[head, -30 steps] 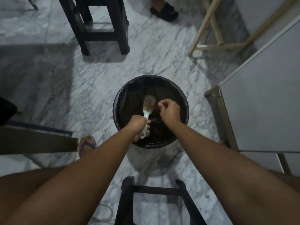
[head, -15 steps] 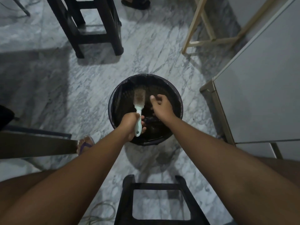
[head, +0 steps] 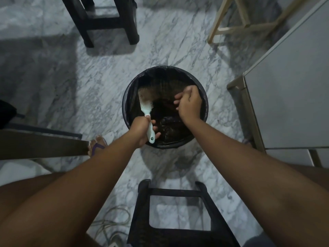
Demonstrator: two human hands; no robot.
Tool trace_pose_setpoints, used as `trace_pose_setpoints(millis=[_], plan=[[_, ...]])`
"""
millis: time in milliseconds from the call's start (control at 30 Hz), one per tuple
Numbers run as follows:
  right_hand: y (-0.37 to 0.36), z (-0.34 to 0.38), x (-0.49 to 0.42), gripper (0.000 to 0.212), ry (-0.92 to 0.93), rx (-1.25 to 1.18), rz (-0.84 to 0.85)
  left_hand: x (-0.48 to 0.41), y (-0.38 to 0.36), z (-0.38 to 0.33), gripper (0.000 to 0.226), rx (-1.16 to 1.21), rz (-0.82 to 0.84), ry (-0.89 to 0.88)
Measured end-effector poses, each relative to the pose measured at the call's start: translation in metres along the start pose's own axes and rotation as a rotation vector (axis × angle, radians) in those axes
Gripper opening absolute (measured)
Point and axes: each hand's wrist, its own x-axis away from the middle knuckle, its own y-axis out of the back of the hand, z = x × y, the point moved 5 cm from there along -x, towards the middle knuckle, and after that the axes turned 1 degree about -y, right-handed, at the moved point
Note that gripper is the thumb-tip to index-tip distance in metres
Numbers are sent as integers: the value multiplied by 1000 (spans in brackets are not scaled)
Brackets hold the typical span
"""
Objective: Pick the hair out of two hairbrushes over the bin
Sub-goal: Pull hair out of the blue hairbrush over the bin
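A black stool [head: 179, 211] stands nearest, in front of the bin [head: 164, 144]. The left hand [head: 141, 130] grips the pale brush [head: 146, 106] by its handle at the bin's near-left rim, the head reaching up over the opening. The right hand [head: 188, 104] hovers over the bin's right side, its fingers [head: 178, 101] curled narrow, apart from the brush. Another stool [head: 106, 20] stands beyond the bin.

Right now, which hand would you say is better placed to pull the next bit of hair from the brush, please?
The right hand, probably: it hangs free over the bin beside the brush, while the left hand grips the handle.
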Motion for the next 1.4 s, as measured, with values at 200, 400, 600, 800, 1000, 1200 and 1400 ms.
trace_pose_setpoints(millis=[200,400,600,800,1000,1200,1400], plan=[[-9,-34,2,45,-237,691,466,1,-4,-1,20,14,104,-15],[-23,-20,11,58,-261,-6,361,5,-9,-1,20,-58,153,-28],[-25,-2,12,23,-31,32,384,10,-12,-2,25,-38,170,-72],[-13,-10,4,14,-44,77,207,11,-18,-6,17,136,193,-124],[0,-32,-2,16,-59,343,173,14,-28,-5,20,236,279,-150],[13,-18,-6,17,-48,289,76,8,-18,-6,21,215,197,-163],[23,42,16,12,386,-17,-119,2,-11,3,18,106,138,-123]])
